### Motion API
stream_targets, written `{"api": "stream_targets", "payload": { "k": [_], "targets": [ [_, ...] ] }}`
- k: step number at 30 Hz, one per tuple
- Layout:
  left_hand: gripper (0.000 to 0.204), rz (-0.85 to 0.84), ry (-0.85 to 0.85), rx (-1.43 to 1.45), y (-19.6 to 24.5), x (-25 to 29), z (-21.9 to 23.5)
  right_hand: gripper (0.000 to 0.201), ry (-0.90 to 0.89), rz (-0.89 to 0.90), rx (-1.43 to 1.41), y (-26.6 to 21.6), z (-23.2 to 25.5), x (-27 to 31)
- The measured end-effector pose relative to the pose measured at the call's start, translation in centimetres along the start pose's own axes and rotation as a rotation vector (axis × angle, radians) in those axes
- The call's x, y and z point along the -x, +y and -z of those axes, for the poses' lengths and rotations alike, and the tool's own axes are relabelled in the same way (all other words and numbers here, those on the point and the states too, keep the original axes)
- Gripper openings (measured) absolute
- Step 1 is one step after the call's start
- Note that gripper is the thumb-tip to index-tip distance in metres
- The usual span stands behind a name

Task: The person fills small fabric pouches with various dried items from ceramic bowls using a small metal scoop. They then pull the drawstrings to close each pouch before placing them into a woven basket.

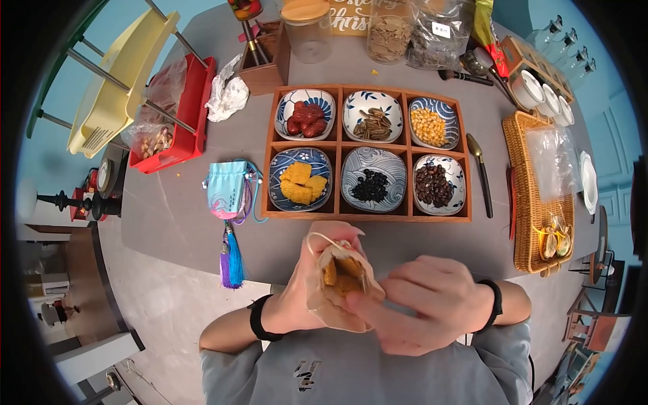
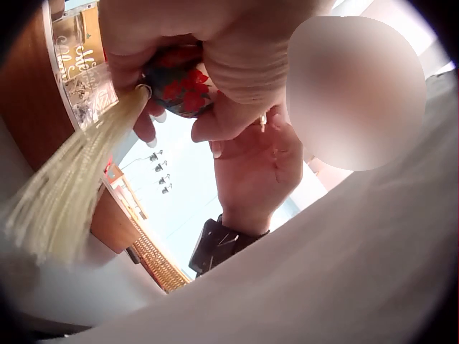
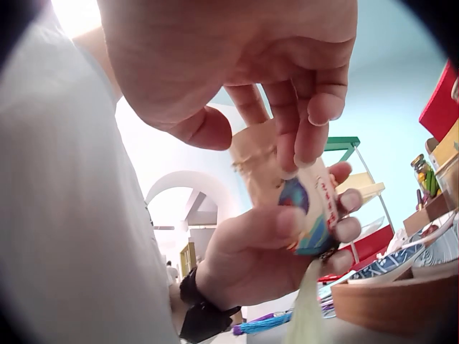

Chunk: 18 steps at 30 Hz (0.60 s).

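My left hand point(image 1: 297, 290) grips a beige drawstring pouch point(image 1: 327, 304) upright, its mouth facing up. Orange-yellow content point(image 1: 345, 280) shows inside. In the right wrist view the pouch's side carries a blue and red print, and a pale tassel point(image 3: 307, 308) hangs below it. The left wrist view shows red flowers on a dark patch of the pouch point(image 2: 188, 92). My right hand point(image 1: 425, 304) is at the mouth, one finger over the opening, the others loosely bent with the thumb apart. Ahead stands a wooden compartment box point(image 1: 371, 217) with six patterned bowls.
The bowls hold red dates point(image 1: 307, 120), dried brown pieces point(image 1: 373, 125), corn kernels point(image 1: 430, 128), yellow chunks point(image 1: 300, 183), black beans point(image 1: 371, 185) and dark red beans point(image 1: 435, 185). A blue pouch point(image 1: 229, 189) lies left; a spoon point(image 1: 480, 175) and wicker tray point(image 1: 523, 196) lie right.
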<state>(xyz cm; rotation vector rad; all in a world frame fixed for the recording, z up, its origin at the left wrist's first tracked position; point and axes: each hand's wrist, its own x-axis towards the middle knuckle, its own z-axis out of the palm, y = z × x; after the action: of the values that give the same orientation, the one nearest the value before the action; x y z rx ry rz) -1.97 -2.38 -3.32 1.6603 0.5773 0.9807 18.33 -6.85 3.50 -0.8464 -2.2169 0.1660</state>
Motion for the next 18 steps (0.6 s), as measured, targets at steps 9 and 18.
{"api": "stream_targets", "payload": {
  "k": [9,18],
  "targets": [
    [0.075,-0.128,-0.212,-0.166,1.5,-1.9,4.4,0.042,0.022,0.051,0.087,0.6,0.6,-1.2],
    [0.074,0.163,-0.221,-0.271,1.1,-2.1,7.3,0.037,0.033,0.009,0.084,1.0,0.6,0.2]
  ]
}}
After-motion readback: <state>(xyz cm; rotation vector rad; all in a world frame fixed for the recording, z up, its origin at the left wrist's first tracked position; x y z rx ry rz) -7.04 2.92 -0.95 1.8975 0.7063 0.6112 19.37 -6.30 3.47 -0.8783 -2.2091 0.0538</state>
